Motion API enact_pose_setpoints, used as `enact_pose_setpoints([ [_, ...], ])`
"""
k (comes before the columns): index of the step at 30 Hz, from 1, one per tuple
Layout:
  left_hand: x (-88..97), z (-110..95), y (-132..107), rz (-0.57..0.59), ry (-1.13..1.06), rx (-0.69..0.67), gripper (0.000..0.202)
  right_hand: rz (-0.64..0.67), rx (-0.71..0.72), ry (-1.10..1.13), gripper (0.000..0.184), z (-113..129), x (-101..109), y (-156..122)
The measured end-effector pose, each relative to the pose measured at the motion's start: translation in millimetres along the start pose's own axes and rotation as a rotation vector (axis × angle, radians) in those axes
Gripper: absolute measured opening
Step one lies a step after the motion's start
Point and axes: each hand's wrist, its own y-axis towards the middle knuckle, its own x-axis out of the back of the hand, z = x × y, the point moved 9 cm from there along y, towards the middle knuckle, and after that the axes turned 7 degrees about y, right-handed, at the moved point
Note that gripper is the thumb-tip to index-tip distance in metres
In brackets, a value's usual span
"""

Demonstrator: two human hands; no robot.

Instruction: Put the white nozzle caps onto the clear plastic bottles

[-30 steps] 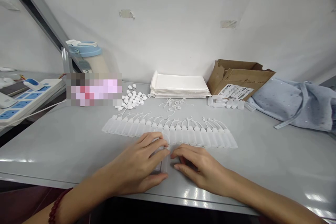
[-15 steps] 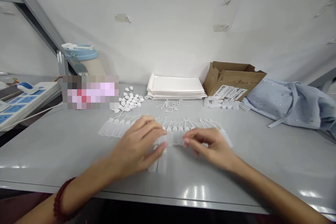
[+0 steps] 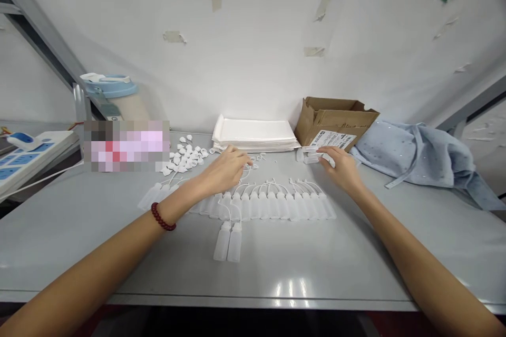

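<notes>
My left hand (image 3: 228,168) is at the small pile of loose white straps (image 3: 259,158), its fingers curled down and closed at a strap; the thumb is mostly hidden. To the right, my right hand (image 3: 340,166) has thumb and fingers closed on a small translucent bottle (image 3: 313,159) in a group lying before the carton. A row of small translucent bottles (image 3: 280,208) with white straps at their necks lies across the table, its left part behind my left arm. Two strapped bottles (image 3: 228,242) lie side by side nearer me.
White pointed caps (image 3: 185,155) are heaped at the left of a stack of white trays or sheets (image 3: 256,134). An open cardboard box (image 3: 336,118) and a blue cloth (image 3: 415,155) stand at the right. A power strip (image 3: 35,155) and a tumbler (image 3: 114,97) are at the left.
Both hands have moved away from the row, my left to the loose straps and my right to the loose bottles. The two nearer bottles now show fully. The view has shifted slightly.
</notes>
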Motion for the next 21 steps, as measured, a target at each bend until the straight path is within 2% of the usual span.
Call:
enact_pose_setpoints([
  [4, -8.9, -9.7, -3.3, 0.029, 0.069, -0.106, 0.042, 0.06, 0.043, -0.05, 0.025, 1.9, -11.5, -2.1],
  [11, -21.3, -0.7, 0.6, 0.05, 0.098, -0.102, 0.043, 0.092, 0.067, -0.103, 0.03, 0.8, -18.5, -5.4],
  [21, -0.8, 1.0, -7.6, -0.057, 0.026, -0.085, 0.034, 0.103, 0.073, -0.133, 0.033, -3.7, -20.4, -6.8],
])
